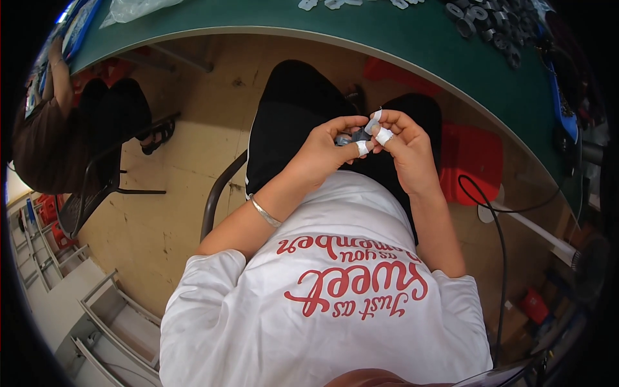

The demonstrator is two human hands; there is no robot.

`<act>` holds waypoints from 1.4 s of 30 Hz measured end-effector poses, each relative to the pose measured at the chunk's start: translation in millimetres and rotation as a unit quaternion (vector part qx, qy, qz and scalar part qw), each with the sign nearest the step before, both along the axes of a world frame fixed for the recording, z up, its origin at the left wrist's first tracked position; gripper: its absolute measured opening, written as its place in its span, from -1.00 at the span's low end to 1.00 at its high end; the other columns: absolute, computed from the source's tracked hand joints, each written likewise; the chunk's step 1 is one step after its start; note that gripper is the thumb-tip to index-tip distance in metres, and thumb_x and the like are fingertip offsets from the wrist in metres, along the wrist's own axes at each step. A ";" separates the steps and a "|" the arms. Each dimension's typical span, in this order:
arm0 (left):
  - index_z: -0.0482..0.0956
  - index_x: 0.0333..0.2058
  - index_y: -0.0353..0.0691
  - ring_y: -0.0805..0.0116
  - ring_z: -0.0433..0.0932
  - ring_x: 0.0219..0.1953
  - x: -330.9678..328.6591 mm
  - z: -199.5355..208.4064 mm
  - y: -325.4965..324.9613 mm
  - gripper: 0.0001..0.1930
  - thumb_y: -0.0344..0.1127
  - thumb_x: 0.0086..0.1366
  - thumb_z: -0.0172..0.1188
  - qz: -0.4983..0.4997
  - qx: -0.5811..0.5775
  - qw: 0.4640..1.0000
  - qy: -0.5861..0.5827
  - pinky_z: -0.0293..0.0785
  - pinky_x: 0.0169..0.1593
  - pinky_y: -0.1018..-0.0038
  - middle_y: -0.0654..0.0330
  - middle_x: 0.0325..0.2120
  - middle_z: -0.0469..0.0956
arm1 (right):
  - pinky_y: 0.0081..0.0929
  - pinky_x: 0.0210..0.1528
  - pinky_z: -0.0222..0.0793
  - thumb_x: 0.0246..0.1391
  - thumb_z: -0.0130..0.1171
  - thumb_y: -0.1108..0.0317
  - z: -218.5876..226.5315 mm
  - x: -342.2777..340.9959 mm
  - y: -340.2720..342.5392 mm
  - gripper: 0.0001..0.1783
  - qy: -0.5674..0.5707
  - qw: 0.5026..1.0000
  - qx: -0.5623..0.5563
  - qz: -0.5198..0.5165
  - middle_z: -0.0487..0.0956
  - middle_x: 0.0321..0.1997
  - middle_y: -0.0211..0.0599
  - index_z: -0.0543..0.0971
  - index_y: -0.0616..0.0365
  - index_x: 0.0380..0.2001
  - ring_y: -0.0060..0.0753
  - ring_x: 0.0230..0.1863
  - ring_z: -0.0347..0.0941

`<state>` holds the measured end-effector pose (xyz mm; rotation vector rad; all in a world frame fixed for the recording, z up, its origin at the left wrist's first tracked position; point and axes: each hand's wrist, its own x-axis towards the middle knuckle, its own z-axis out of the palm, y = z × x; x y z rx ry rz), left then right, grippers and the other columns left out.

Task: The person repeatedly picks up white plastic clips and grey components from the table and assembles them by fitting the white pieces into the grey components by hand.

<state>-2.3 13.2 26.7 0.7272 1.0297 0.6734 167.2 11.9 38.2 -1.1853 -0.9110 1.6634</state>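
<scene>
Above my lap, my two hands meet, with white tape wrapped round both thumbs. My left hand is closed on a small dark grey part, mostly covered by the fingers. A small pale, translucent piece is pinched in my right hand, right against the grey part. Whether the two pieces are joined, I cannot tell. A silver bangle circles my left wrist.
Ahead lies a green tabletop with a curved pale edge. On it are a heap of dark grey rings, several pale pieces and a clear plastic bag. A red stool and black cable are right; a seated person is left.
</scene>
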 end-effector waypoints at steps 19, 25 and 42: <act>0.51 0.00 -0.24 0.52 0.40 -0.32 -5.9 -13.1 -5.0 -0.53 -0.61 0.04 0.18 -0.043 0.276 0.945 0.172 0.40 -0.19 0.59 0.27 -0.28 0.42 | -0.73 -0.44 0.24 -0.09 0.19 0.60 -7.2 -8.5 -2.7 -0.89 -0.294 0.944 0.148 0.014 0.46 -0.48 -0.47 0.56 0.25 -0.40 -0.73 -0.51 0.24; 0.50 0.03 -0.23 0.56 0.41 -0.30 -5.2 -11.2 -5.3 -0.50 -0.63 0.04 0.16 -0.017 0.142 0.985 0.099 0.41 -0.22 0.63 0.29 -0.30 0.47 | -0.71 -0.45 0.23 -0.09 0.20 0.56 -7.7 -2.5 -2.2 -0.90 -0.298 0.944 0.130 0.053 0.47 -0.49 -0.46 0.58 0.27 -0.41 -0.73 -0.50 0.26; 0.49 0.04 -0.26 0.43 0.51 -0.30 8.0 -19.9 -11.2 -0.54 -0.58 0.11 0.16 0.058 0.184 0.973 0.130 0.47 -0.21 0.53 0.13 -0.29 0.54 | -0.76 -0.44 0.21 0.07 0.12 0.53 -31.0 -23.8 -8.7 -0.97 -0.118 0.988 0.054 -0.088 0.49 -0.49 -0.54 0.53 0.22 -0.39 -0.82 -0.49 0.30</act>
